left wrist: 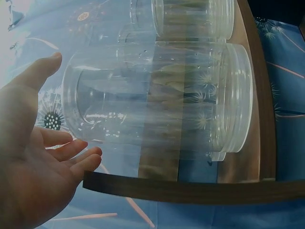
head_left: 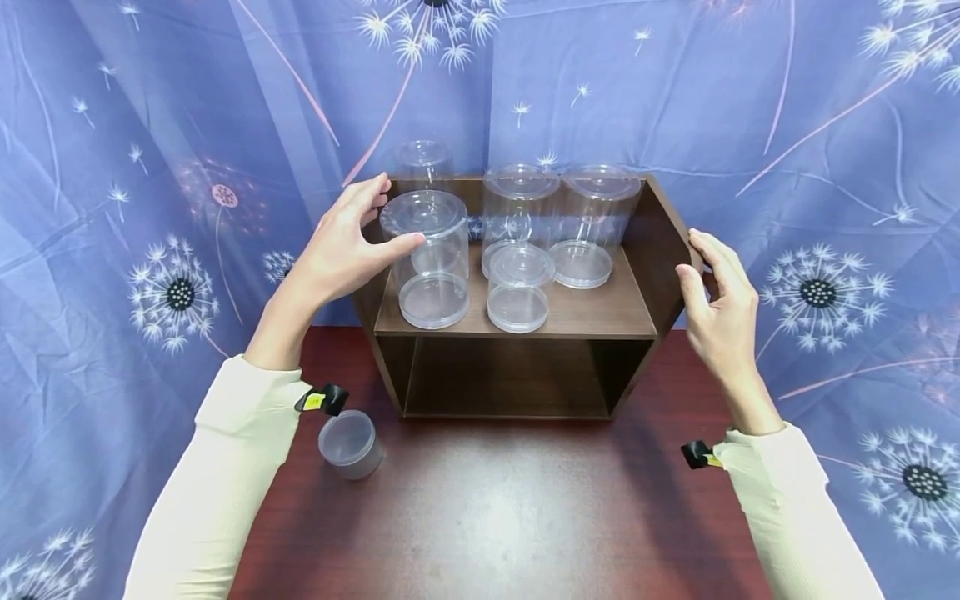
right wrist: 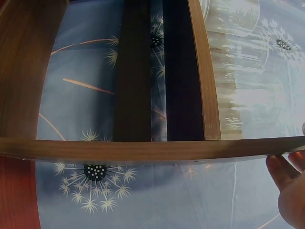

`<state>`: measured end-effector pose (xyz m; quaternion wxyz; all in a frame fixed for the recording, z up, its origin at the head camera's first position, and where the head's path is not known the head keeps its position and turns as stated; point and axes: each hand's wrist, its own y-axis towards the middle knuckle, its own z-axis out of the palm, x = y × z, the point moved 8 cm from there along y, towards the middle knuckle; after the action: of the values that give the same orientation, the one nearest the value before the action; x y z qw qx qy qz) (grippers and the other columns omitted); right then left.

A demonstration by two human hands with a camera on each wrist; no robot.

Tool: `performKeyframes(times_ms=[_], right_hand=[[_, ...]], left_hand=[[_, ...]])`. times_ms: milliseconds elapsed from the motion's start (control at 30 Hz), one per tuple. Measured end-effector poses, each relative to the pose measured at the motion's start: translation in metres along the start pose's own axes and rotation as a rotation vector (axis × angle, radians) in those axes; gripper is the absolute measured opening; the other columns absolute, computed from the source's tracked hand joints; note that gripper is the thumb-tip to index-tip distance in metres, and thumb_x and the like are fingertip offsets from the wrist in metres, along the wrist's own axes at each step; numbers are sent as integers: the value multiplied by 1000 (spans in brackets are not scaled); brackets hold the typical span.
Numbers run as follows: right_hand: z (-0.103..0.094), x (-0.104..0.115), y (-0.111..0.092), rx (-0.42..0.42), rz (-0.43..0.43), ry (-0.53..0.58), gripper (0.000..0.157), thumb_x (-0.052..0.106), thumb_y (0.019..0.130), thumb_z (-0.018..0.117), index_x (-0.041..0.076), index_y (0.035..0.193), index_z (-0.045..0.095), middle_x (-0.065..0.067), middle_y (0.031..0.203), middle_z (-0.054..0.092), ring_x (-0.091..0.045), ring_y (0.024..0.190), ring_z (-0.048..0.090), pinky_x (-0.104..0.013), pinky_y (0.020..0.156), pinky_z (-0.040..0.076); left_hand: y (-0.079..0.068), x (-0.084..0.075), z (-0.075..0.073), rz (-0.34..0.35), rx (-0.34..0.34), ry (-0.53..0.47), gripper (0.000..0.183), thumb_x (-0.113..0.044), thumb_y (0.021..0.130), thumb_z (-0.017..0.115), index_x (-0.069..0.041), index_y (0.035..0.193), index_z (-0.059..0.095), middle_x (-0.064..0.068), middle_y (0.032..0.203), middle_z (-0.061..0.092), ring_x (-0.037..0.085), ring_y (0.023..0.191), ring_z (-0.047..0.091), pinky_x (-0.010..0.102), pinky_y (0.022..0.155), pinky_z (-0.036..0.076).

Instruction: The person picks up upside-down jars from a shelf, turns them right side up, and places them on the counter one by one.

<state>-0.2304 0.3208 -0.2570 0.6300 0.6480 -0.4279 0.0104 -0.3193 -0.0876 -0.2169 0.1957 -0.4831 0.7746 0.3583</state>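
Note:
Several clear plastic jars with lids stand on the upper level of a brown wooden shelf (head_left: pixel 465 411). My left hand (head_left: pixel 348 242) is beside the tall front-left jar (head_left: pixel 431 275), with thumb and fingers spread near its lid. In the left wrist view, a gap shows between the thumb and that jar (left wrist: pixel 143 100); the fingers lie close to the side panel's corner (left wrist: pixel 109 183). My right hand (head_left: pixel 723 308) grips the upper front edge of the right side panel (head_left: pixel 660 250). The right wrist view shows its thumb against the panel (right wrist: pixel 143 150), with a fingertip above the edge.
A short jar (head_left: pixel 519 292) stands at the front, with tall jars (head_left: pixel 585 225) behind it. Left of the shelf, a small lidded tub (head_left: pixel 351 446) sits on the dark red table (head_left: pixel 495 517). A blue dandelion-print cloth (head_left: pixel 600 83) hangs behind.

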Motion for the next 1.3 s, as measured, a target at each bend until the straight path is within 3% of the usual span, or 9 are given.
performKeyframes(times_ms=[400, 533, 833, 967, 1300], right_hand=[[1, -1, -2, 4, 12, 1, 36, -17, 95, 60, -16, 131, 61, -30, 137, 59, -18, 123, 59, -17, 96, 48], [1, -1, -1, 5, 11, 2, 36, -17, 95, 60, -16, 131, 61, -30, 137, 60, -19, 124, 59, -18, 97, 48], [0, 0, 1, 4, 10, 5, 36, -17, 95, 60, -16, 131, 61, -29, 137, 60, -19, 122, 59, -18, 96, 49], [0, 1, 2, 3, 7, 7, 36, -18, 95, 59, -16, 131, 61, -29, 136, 60, -19, 121, 60, -18, 96, 49], [1, 1, 2, 6, 20, 11, 36, -17, 95, 60, -16, 131, 61, -29, 137, 59, -20, 125, 58, -19, 98, 49]], left_hand=[[5, 5, 7, -60, 39, 36, 100, -48, 86, 80, -7, 162, 31, 10, 159, 41, 31, 141, 48, 41, 117, 37], [7, 4, 9, -60, 54, 93, 101, -52, 85, 78, -6, 162, 32, 11, 160, 40, 31, 142, 44, 45, 117, 36], [12, 4, 15, -129, 159, 192, 110, -62, 84, 76, -6, 164, 25, 16, 164, 33, 34, 149, 33, 53, 120, 29], [14, 4, 16, -146, 183, 205, 114, -64, 83, 75, -5, 164, 22, 17, 166, 30, 33, 153, 28, 53, 121, 27], [15, 5, 17, -160, 190, 194, 114, -67, 82, 75, -7, 164, 25, 10, 166, 33, 32, 150, 33, 53, 119, 31]])
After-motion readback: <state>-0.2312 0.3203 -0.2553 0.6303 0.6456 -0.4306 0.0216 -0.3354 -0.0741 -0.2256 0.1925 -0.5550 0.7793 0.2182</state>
